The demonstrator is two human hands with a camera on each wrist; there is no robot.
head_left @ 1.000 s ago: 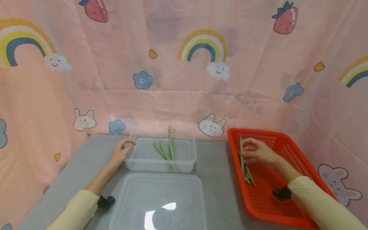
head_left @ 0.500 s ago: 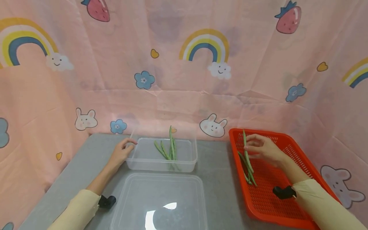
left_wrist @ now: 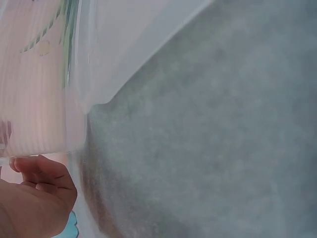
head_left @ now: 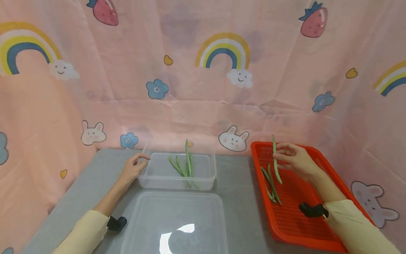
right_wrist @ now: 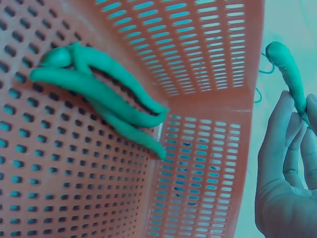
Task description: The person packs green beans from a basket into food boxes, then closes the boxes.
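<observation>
My right hand (head_left: 290, 157) pinches one long green bean (head_left: 276, 162) and holds it up above the red basket (head_left: 320, 176); the right wrist view shows the bean (right_wrist: 290, 74) between my fingers (right_wrist: 277, 148). A few more beans (head_left: 269, 185) lie on the basket floor, also seen in the right wrist view as a bunch of beans (right_wrist: 104, 94). My left hand (head_left: 133, 169) rests on the left end of a clear plastic box (head_left: 152, 183), thumb and fingertips at its rim. Several beans (head_left: 185, 165) lie inside that box.
A clear lid (head_left: 174, 225) lies flat on the grey table (head_left: 241, 197) in front of the box. Pink patterned cloth (head_left: 203, 88) walls in the back and both sides. Black wrist cameras sit on both sleeves.
My right hand has lifted one bean out of the basket, rising up and slightly back. The left hand has stayed on the box.
</observation>
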